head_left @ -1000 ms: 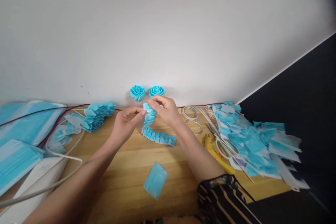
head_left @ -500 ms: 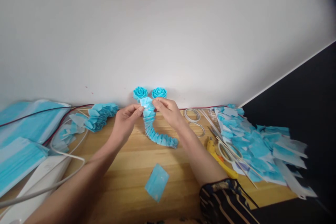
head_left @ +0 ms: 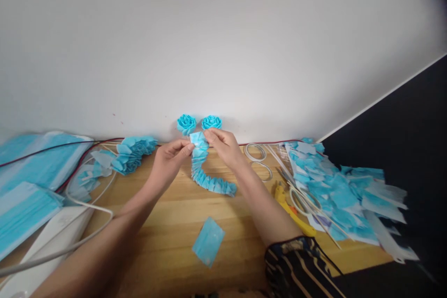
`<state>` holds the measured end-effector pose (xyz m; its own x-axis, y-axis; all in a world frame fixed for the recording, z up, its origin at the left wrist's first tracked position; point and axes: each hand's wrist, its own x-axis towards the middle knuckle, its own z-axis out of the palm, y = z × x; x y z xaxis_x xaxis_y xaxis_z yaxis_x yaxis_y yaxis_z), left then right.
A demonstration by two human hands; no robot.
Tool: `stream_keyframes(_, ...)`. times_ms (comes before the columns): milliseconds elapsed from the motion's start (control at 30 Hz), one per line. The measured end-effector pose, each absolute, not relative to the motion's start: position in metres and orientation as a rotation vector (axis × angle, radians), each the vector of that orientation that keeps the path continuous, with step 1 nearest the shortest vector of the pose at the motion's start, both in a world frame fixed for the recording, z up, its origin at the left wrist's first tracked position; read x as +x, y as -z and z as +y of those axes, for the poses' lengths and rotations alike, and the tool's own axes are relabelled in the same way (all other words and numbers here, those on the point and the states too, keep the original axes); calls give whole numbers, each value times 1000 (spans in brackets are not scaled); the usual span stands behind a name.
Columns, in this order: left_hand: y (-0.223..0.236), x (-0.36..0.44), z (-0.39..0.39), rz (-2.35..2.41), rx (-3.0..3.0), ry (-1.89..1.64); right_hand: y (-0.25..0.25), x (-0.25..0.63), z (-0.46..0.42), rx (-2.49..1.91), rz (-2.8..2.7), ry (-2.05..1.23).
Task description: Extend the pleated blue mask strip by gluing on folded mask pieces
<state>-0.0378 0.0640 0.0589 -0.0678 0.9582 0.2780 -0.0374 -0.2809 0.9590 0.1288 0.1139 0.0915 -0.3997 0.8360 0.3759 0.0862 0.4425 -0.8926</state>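
Observation:
A long pleated blue strip (head_left: 208, 182) curves from between my hands down to the wooden table, its lower end bending right. My left hand (head_left: 171, 156) pinches the left edge of its top end between thumb and fingers. On the opposite edge, my right hand (head_left: 225, 146) grips the same end. Just behind stand two blue rosettes, a left rosette (head_left: 186, 124) and a right rosette (head_left: 211, 122), near the wall. A loose blue rectangular piece (head_left: 208, 242) lies nearer to me on the wood.
On the right are two tape rolls (head_left: 255, 152), scissors (head_left: 298, 200), a yellow glue gun (head_left: 291, 212), thin sticks and a heap of blue pieces (head_left: 344, 195). At left lie blue sheets (head_left: 38, 158), a ruffled bundle (head_left: 134, 154), cables and a white power strip (head_left: 52, 242).
The strip's top end has shifted slightly right and turned between my fingers. Both hands keep their pinch with only small movement.

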Motion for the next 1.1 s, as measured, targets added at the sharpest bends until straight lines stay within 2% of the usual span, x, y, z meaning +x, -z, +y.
stream_keyframes(200,-59,-38,63,1075,1364,-1449,-89,129,116,-836,-1764,-1009)
stream_keyframes(400,-60,-41,67,1112,1338,-1522,-90,129,115,-759,-1835,-1121)
stream_keyframes(567,-60,-40,66,1152,1354,-1527,-91,127,112,-857,-1815,-1077)
stream_keyframes(833,-57,-34,65,949,1225,-1526,-89,126,113,-892,-1765,-1040)
stream_keyframes(1100,-59,-34,67,1027,1169,-1504,-85,127,116,-868,-1716,-1039)
